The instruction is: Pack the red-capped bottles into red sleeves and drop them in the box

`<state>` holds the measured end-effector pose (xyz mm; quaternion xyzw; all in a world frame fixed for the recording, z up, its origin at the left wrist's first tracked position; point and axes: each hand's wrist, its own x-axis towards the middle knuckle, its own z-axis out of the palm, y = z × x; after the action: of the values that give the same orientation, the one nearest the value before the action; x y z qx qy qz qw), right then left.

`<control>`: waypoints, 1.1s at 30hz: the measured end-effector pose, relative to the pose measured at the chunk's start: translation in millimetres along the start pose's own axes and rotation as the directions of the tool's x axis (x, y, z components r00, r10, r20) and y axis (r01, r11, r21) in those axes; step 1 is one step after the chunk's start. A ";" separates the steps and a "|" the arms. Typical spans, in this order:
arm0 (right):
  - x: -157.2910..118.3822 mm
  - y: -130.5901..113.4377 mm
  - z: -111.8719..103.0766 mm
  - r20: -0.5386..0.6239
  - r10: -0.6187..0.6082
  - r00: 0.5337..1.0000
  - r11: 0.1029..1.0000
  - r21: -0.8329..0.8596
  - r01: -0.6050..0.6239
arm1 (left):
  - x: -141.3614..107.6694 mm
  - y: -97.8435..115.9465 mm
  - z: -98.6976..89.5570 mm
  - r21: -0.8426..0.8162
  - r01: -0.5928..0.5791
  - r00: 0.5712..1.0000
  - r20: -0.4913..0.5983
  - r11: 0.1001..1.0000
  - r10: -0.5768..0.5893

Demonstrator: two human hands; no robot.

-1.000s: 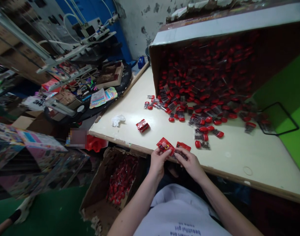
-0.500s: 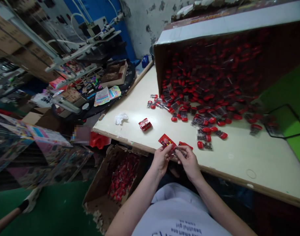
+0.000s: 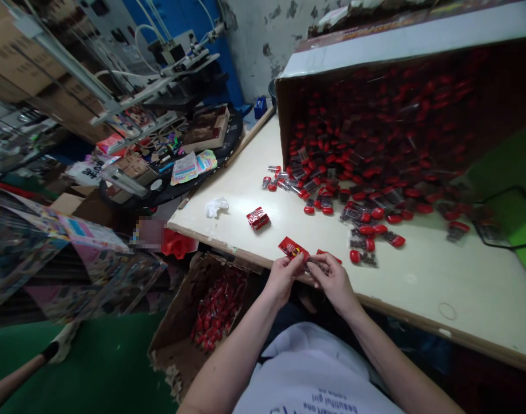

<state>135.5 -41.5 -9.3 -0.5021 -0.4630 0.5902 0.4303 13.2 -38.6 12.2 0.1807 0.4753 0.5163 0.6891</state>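
Red packet (image 3: pixel 292 248), long axis sideways

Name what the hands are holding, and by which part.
The left hand pinches a red packet by its lower edge; the right hand grips a clear packet by one end, partly hidden.

A pale T-shirt (image 3: pixel 310 368) with dark blue lettering (image 3: pixel 325 404) (upside down from here), forearms (image 3: pixel 230 359) and hands (image 3: pixel 283 280) bare.
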 end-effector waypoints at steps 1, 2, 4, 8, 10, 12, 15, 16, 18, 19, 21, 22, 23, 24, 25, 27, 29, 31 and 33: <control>-0.4 1.4 3.5 -0.026 -0.002 1.000 1.000 0.018 0.003 | -0.9 -2.3 1.9 -0.013 -0.012 0.999 -0.041 1.000 0.012; -1.1 3.4 7.7 -0.062 -0.006 0.998 0.999 0.034 0.008 | -1.9 -4.7 4.0 -0.028 -0.027 0.996 -0.086 0.999 0.024; -2.5 8.1 16.8 -0.129 -0.013 0.992 0.998 0.052 0.020 | -3.8 -8.5 7.7 -0.062 -0.052 0.987 -0.155 0.997 0.042; -3.4 11.4 26.1 -0.104 -0.022 0.994 0.998 0.051 0.028 | -5.1 -6.8 8.1 -0.125 -0.051 0.990 -0.134 0.991 0.034; -2.6 8.8 25.4 -0.065 -0.034 0.997 0.999 0.040 0.037 | -4.5 -3.0 5.2 -0.137 -0.047 0.994 -0.100 0.989 0.034; -1.7 5.1 23.5 -0.034 -0.047 0.998 0.999 0.026 0.048 | -3.9 0.1 2.0 -0.136 -0.046 0.997 -0.063 0.990 0.038; 0.0 1.4 22.7 -0.003 -0.048 0.999 0.999 -0.004 0.048 | -4.5 1.4 -1.9 -0.127 -0.048 0.999 -0.023 0.991 0.046; 0.7 1.1 23.4 -0.001 -0.044 0.999 0.999 -0.015 0.044 | -5.1 1.1 -2.8 -0.122 -0.048 0.999 -0.019 0.991 0.046; 2.1 1.2 26.0 -0.012 -0.026 1.000 0.999 -0.027 0.026 | -6.3 1.0 -4.2 -0.111 -0.041 0.999 -0.022 0.993 0.039; 2.6 1.2 27.2 -0.020 -0.017 1.000 1.000 -0.024 0.017 | -6.7 1.6 -4.9 -0.107 -0.030 0.999 -0.024 0.994 0.028; 2.6 -0.2 27.6 -0.002 -0.014 1.000 1.000 0.005 0.014 | -6.5 4.5 -6.5 -0.121 -0.006 1.000 -0.028 0.993 0.003; 2.0 -1.9 26.3 0.032 -0.026 0.999 0.999 0.026 0.025 | -6.0 6.8 -7.4 -0.136 -0.001 0.999 -0.037 0.991 -0.004; 1.0 -4.1 23.7 0.083 -0.043 0.996 0.998 0.047 0.039 | -5.4 9.5 -8.3 -0.153 0.000 0.999 -0.049 0.988 -0.008; -0.2 -6.8 20.0 0.142 -0.063 0.988 0.997 0.061 0.055 | -4.8 12.2 -9.2 -0.166 0.001 0.998 -0.063 0.986 -0.012; -1.5 -9.5 15.3 0.199 -0.078 0.977 0.996 0.065 0.066 | -4.3 14.8 -9.9 -0.176 0.006 0.997 -0.075 0.984 -0.020; -3.5 -13.6 5.3 0.270 -0.090 0.959 0.996 0.045 0.081 | -4.2 18.3 -10.4 -0.189 0.044 0.994 -0.086 0.981 -0.061; -4.5 -14.3 -2.7 0.284 -0.099 0.954 0.995 0.022 0.097 | -6.0 18.9 -8.8 -0.219 0.107 0.989 -0.078 0.970 -0.127; -4.8 -11.2 -6.5 0.266 -0.131 0.955 0.991 0.023 0.130 | -9.3 16.7 -5.6 -0.268 0.157 0.982 -0.062 0.951 -0.180; -5.2 -5.8 -6.6 0.233 -0.170 0.957 0.985 0.017 0.171 | -13.4 13.3 -1.6 -0.308 0.171 0.980 -0.046 0.936 -0.194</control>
<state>142.9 -44.6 -3.0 -0.3881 -0.5528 0.6052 0.4213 4.5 -45.6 27.6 0.0086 0.4312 0.5230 0.7352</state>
